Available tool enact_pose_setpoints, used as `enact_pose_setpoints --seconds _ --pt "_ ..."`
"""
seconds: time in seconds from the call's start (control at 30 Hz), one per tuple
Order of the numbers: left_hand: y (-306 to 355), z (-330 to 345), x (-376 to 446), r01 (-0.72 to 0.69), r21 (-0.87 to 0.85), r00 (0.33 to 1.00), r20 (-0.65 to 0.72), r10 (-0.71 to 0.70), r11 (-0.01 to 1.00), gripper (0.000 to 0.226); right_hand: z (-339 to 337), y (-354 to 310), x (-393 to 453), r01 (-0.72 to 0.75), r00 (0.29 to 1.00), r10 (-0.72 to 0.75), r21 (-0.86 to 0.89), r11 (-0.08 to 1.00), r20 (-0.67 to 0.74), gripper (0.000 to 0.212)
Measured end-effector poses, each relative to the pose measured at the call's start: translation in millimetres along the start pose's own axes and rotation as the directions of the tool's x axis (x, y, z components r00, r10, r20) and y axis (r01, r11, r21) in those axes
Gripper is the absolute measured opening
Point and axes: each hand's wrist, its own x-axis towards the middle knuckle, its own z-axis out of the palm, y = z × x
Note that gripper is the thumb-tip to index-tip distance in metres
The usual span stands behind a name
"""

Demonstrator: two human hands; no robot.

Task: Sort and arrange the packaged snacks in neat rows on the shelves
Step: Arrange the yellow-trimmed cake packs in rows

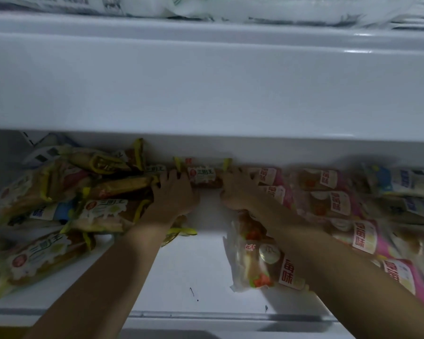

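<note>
Head view: low centre-right, a pink-labelled pack (267, 260) lies on the white shelf (181, 277). Farther in, left hand (174, 192) and right hand (238, 189) flank a yellow-edged snack pack (203, 176) at mid-frame, fingers curled against its ends.
</note>
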Motion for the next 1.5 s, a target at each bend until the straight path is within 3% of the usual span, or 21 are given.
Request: enact_pose_setpoints --seconds 0.2,0.3,0.4,0.5,0.6,0.7,0.77,0.8,0.87,0.9,0.93,1.0,1.03,1.13,1.2,1.27,1.37,1.5 --pt "-18.2 6.4 2.3 -0.029 0.041 0.999 -0.043 0.03 0.999 0.075 -2.1 0.7 1.9 -0.022 1.0 0.023 -0.077 0.997 0.011 0.063" --pt "-32.3 4.3 2.5 -0.066 -0.032 0.992 -0.109 0.062 0.997 0.063 -5.9 -3.8 -2.1 -0.038 0.999 0.034 -0.128 0.991 -0.03 0.056" --pt "-45.1 -6.4 -2.6 -0.267 -0.122 0.953 -0.184 0.242 0.956 0.047 -16.1 -23.7 -10.1 0.016 0.976 -0.042 -0.123 0.992 -0.214 0.048" --pt "-51.8 -24.3 -32.4 -0.497 -0.137 0.852 -0.263 0.453 0.857 0.028 -22.7 -57.6 -8.3 0.148 0.938 -0.092 0.144 0.978 -0.335 0.029" --pt "-72.4 -35.2 -67.3 -0.578 -0.11 0.788 -0.334 0.518 0.808 0.02 -20.2 -92.1 -0.1 0.106 0.988 -0.066 0.304 0.947 -0.141 0.023" --pt "-110.9 -34.1 -81.0 -0.59 0.023 0.665 -0.553 0.502 0.807 0.019 -9.6 -114.3 1.5 0.063 0.994 -0.084 0.274 0.96 0.065 0.059" --pt "-132.7 -31.4 -84.4 -0.582 -0.021 0.703 -0.515 0.49 0.813 0.023 1.6 -122.4 -2.3 0.046 0.988 -0.08 0.24 0.97 0.132 0.077" --pt "-140.3 -28.9 -85.1 -0.579 -0.033 0.733 -0.46 0.502 0.815 0.028 7.4 -124.5 -4.4 0.059 0.987 -0.094 0.251 0.966 0.128 0.069" --pt "-150.6 -20.2 -85.9 -0.563 0.003 0.765 -0.376 0.523 0.826 0.03 17.2 -120.4 -7.6 0.058 0.994 -0.086 0.358 0.932 0.064 0.03" --pt "-153.8 -15.9 -85.8 -0.562 0.036 0.762 -0.367 0.534 0.827 0.025 18.1 -118.7 -12.4 0.05 0.997 -0.073 0.424 0.904 0.037 0.023" --pt "-156.8 -13.0 -84.6 -0.565 0.053 0.754 -0.372 0.541 0.824 0.02 20.6 -114.6 -17.7 0.014 0.999 -0.031 0.479 0.878 0.028 0.038" --pt "-164.5 -11.3 -80.7 -0.58 0.048 0.732 -0.408 0.546 0.813 0.016 24.9 -107.5 -30.3 -0.024 1.0 0.031 0.568 0.823 -0.003 0.092" --pt "-169.1 -12.0 -77.9 -0.594 0.042 0.719 -0.42 0.553 0.804 0.015 28.1 -104.5 -35.7 -0.016 0.998 0.051 0.594 0.805 -0.042 0.105" --pt "-181.9 -14.0 -68.5 -0.63 0.05 0.691 -0.419 0.589 0.775 0.02 33.8 -102.3 -52.8 0.059 0.984 0.054 0.599 0.798 -0.17 0.111" --pt "-182.4 -18.7 -67.0 -0.65 0.011 0.69 -0.41 0.597 0.76 0.026 32.4 -102.1 -65.5 0.113 0.96 0.069 0.605 0.788 -0.27 0.092" --pt "-173.9 -29.3 -73.8 -0.672 -0.188 0.71 -0.442 0.549 0.717 0.034 29.9 -102.2 -80.6 0.191 0.92 0.073 0.603 0.775 -0.385 0.073" --pt "-148.5 -42.6 -91.2 -0.626 -0.544 0.779 -0.476 0.409 0.559 0.038 24.8 -104.5 -103.1 0.284 0.857 0.043 0.541 0.792 -0.513 0.069" --pt "-111.3 -39.3 -95.7 -0.42 -0.799 0.903 -0.323 0.282 0.429 0.035 18.9 -111.7 -123.7 0.406 0.729 -0.054 0.368 0.836 -0.682 0.062"
